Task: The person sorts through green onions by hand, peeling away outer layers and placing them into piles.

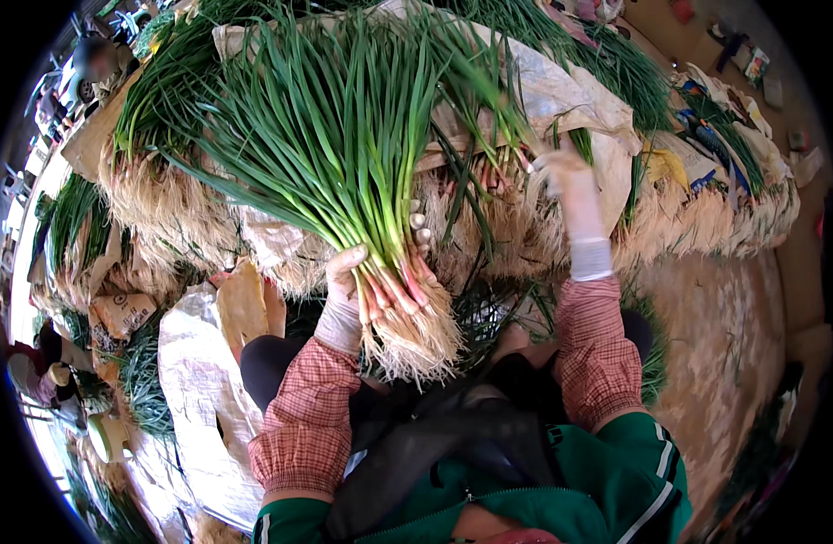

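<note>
Left hand: the gloved left hand (347, 283) is closing around the neck of a thick bunch of long green scallions with pinkish-white stems and pale stringy roots (344, 154), fingers wrapped just above the roots.
Bunch position: it is standing in front of the person's knees, roots down, leaves fanning up and away.
Right hand: the gloved right hand (561, 177) is reaching into the heap of loose green scallions lying on grey woven sacking (561, 91), fingers curled among a few stalks; whether it is gripping any, I cannot tell.
Handling advice: keeping the left grip snug near the stems is holding the root ends level; each added stalk is best laid roots-to-roots, not crossed.
Risk: a slack grip is likely letting stalks slide and splay.
Surroundings: a pale woven sack (194, 363) is lying to the left.
</note>
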### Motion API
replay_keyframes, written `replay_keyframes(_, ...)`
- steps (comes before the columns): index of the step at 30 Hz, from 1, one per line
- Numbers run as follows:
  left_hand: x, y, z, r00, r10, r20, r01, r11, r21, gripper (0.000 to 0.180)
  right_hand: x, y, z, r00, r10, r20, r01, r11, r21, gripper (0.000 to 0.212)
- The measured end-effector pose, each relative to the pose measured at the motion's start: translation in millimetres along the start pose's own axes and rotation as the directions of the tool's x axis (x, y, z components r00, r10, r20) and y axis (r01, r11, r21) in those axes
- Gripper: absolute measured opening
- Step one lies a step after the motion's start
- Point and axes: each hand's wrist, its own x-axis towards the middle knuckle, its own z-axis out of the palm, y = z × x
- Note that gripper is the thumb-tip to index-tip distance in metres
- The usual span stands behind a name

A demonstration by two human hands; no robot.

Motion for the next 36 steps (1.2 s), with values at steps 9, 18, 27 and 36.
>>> replay_keyframes(9, 1, -7, 20, 0.995, -0.04, -0.086, 0.034, 0.997, -0.065, 0.075, -111, -28, 104, 0.889, 0.12, 0.441, -0.109, 0.993, -0.051, 0.012)
replay_keyframes(18, -8, -1, -12, 0.964, -0.228, -0.136, 0.236, 0.971, 0.047, 0.072, -59, -13, 146, 0.994, -0.067, 0.092, 0.086, 0.971, -0.221, 0.018)
replay_keyframes(27, -10, -12, -17, 0.972, -0.218, -0.082, 0.213, 0.975, -0.063, 0.058, -96, 19, 146, 0.706, 0.437, 0.558, -0.459, -0.317, 0.83, 0.018)
replay_keyframes(36, -3, -14, 0, 1.0, -0.013, -0.028, 0.011, 0.997, -0.076, 0.078, -105, -12, 85, 0.86, 0.316, 0.4, -0.429, 0.873, 0.232, 0.036)
